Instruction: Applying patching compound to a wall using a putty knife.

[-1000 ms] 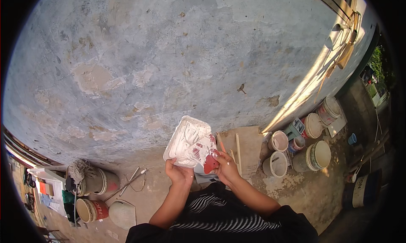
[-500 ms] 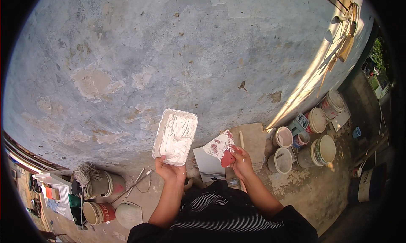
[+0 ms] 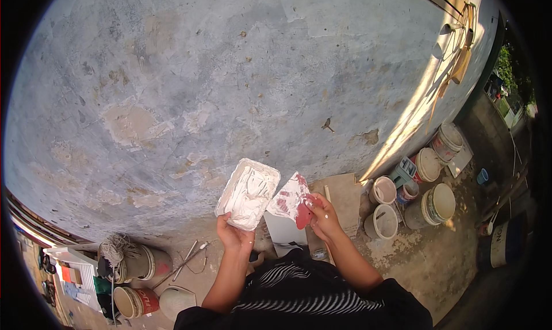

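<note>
My left hand [image 3: 237, 234] grips the near end of a rectangular tray [image 3: 221, 208] smeared with white, paste-like filler [image 3: 250, 186]. The tray is tilted, its far end leaning right. In my right hand [image 3: 324, 218] is a flat red scraper [image 3: 303, 216], pinched between thumb and fingers. White filler coats most of its wide blade, which points left and lies close beside the tray's right edge. I cannot tell whether the two touch. Flecks of white show on both hands. Beyond them rises a blue-grey wall [image 3: 276, 100] with rough, patched areas.
Several buckets [image 3: 382, 222] stand on the floor to the right, along the wall. At left are more buckets [image 3: 129, 302], a mop head [image 3: 117, 248], thin rods [image 3: 184, 261] and a white crate [image 3: 80, 272]. A board [image 3: 343, 200] leans at the wall's foot.
The tray has turned clockwise and shifted slightly right and nearer. My right hand has brought the scraper left, closing the gap to the tray, and the scraper has rotated.
</note>
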The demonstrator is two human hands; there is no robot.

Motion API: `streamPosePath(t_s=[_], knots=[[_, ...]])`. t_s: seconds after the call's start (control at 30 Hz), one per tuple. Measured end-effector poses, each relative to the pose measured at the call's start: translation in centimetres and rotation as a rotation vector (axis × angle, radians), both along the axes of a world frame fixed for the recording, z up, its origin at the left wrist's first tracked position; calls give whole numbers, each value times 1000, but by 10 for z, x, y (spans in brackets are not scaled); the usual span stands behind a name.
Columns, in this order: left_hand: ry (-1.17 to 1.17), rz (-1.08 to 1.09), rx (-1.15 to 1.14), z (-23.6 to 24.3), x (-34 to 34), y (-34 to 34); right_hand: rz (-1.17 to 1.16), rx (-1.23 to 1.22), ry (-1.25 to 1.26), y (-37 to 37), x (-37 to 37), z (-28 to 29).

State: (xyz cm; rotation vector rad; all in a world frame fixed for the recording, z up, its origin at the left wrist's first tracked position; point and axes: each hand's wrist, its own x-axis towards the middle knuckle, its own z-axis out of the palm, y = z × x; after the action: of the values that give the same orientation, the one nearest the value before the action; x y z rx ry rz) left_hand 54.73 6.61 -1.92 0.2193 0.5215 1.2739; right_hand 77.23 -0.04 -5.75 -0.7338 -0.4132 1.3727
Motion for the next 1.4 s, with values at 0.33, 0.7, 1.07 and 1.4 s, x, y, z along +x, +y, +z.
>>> streamPosePath(t_s=[0.33,0.7,1.07,1.4], knots=[[-15,52,5,-12,-24,-3,-11,-15,-76,8,-2,-6],[-51,209,-16,-24,-65,-15,-33,-156,-349,91,-7,-16],[-57,255,-17,-32,-83,-22,-69,-153,-440,132,-2,-14],[-60,219,-23,-27,-76,-15,-61,-113,-572,150,1,-28]])
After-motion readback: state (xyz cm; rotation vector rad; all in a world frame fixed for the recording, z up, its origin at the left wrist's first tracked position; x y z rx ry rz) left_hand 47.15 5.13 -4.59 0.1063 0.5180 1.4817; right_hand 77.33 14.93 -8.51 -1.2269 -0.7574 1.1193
